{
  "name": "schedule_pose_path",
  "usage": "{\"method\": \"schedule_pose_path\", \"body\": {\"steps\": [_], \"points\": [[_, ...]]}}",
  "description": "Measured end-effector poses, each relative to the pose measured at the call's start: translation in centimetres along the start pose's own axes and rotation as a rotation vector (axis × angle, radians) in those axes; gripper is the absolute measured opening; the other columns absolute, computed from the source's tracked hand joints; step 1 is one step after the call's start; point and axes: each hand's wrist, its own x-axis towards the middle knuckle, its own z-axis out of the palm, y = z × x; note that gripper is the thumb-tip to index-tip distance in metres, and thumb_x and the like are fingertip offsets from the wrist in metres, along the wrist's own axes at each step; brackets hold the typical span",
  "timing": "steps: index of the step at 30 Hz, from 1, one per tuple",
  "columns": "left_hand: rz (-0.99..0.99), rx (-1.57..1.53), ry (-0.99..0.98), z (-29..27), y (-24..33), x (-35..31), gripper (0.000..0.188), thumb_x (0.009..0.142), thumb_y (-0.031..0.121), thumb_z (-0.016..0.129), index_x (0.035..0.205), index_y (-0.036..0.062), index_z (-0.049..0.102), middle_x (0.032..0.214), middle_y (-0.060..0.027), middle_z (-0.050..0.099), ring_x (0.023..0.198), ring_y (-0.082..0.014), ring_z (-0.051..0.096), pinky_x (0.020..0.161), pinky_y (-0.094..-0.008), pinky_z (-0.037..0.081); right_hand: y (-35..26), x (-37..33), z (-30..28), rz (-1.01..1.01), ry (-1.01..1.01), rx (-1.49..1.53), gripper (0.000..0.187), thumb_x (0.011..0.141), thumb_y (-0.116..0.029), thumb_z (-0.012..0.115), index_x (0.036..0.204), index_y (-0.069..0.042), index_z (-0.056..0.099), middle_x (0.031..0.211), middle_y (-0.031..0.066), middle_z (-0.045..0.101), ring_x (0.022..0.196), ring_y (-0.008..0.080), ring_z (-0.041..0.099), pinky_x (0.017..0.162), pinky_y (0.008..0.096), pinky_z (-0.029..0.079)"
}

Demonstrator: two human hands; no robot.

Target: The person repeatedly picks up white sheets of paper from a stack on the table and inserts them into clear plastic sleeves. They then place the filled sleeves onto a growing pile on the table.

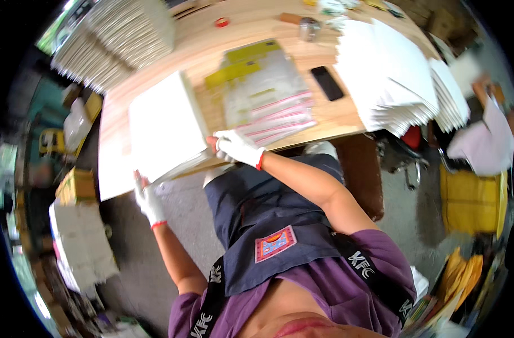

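Observation:
A stack of white paper sheets lies at the left of the wooden table, close to its front edge. My left hand, in a white glove with a red cuff and bare fingertips, is open with fingers stretched out by the stack's near left corner. At the near right corner is my right hand, gloved the same way. Its fingers are curled in; whether they grip anything is hidden. Beside that hand lie clear plastic bags with yellow-green printing and pink strips, fanned out at their near ends.
Tall stacks of folded sheets stand at the far left of the table. White paper piles cover the right side. A black phone, a metal can and red tape lie between. Another person's sleeve shows at right.

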Motion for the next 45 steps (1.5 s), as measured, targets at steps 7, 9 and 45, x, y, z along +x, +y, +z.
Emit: {"method": "schedule_pose_path", "body": {"steps": [7, 9, 45], "points": [[0.099, -0.188, 0.401, 1.0, -4.2, -3.9, 0.043, 0.096, 0.018, 0.039, 0.133, -0.005, 0.041, 0.134, -0.0171, 0.046, 0.122, -0.0274, 0.045, 0.107, -0.0393, 0.031, -7.7, -14.0, -14.0, -0.661, 0.71, -0.977, 0.01, 0.086, -0.013, 0.06, 0.092, -0.005, 0.058, 0.083, 0.0056, 0.063, 0.076, 0.0187, 0.063, 0.068, 0.0317, 0.051], [0.175, -0.038, 0.365, 0.0, -8.4, -6.0, 0.043, 0.096, 0.018, 0.039, 0.132, -0.0059, 0.041, 0.132, -0.0157, 0.047, 0.123, -0.0272, 0.044, 0.105, -0.0389, 0.032, -11.1, -18.6, -18.2, -0.589, 0.955, -1.197, 0.02, 0.083, -0.022, 0.062, 0.097, -0.008, 0.062, 0.092, 0.0097, 0.064, 0.085, 0.0239, 0.062, 0.075, 0.0329, 0.049], [0.74, 1.01, -0.815, 27.7, 3.2, -7.4, 0.04, 0.07, 0.017, 0.066, 0.108, 0.0152, 0.057, 0.103, -0.0074, 0.058, 0.102, -0.0288, 0.054, 0.087, -0.0413, 0.045, -4.3, -33.1, -26.0, -0.608, 1.147, 0.438, 0.026, 0.091, -0.018, 0.055, 0.11, -0.001, 0.05, 0.081, 0.0102, 0.06, 0.05, 0.014, 0.051, 0.035, 0.0249, 0.033]]}}
